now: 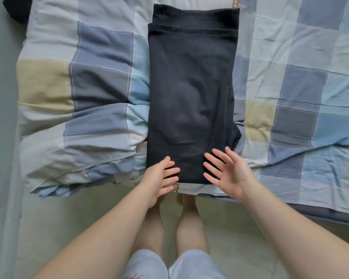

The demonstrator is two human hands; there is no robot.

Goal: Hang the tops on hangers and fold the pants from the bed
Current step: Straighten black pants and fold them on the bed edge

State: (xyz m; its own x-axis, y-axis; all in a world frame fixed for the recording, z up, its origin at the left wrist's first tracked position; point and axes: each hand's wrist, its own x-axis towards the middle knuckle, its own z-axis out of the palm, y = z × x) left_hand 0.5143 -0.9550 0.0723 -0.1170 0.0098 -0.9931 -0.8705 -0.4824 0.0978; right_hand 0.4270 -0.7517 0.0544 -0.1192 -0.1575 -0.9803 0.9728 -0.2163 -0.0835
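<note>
One bed (290, 57) fills most of the view, covered by a checked quilt (89, 77) that is bunched into ridges on the left side. One pair of black pants (189, 87) is laid lengthwise down the middle, narrowed into a long strip. Layered edges are seen stacked at the far end, and the near end lies at the near edge of the bed.

Material is judged soft, light and limp. No shape will be held when it is lifted, and the layers are likely to slide apart if only the top one is taken. Hold is best taken at the two near corners, with all layers pinched together, so that the near end can be carried over towards the far end. Nothing fragile is noted.

Left grip (159, 178) is held wide, fingers straight and spread, over the near left corner of the pants. Right grip (232, 174) is likewise wide, palm turned inward, fingers over the near right part. Nothing is held by either. Contact with the cloth cannot be told. Most of the strip lies beyond the fingertips.
</note>
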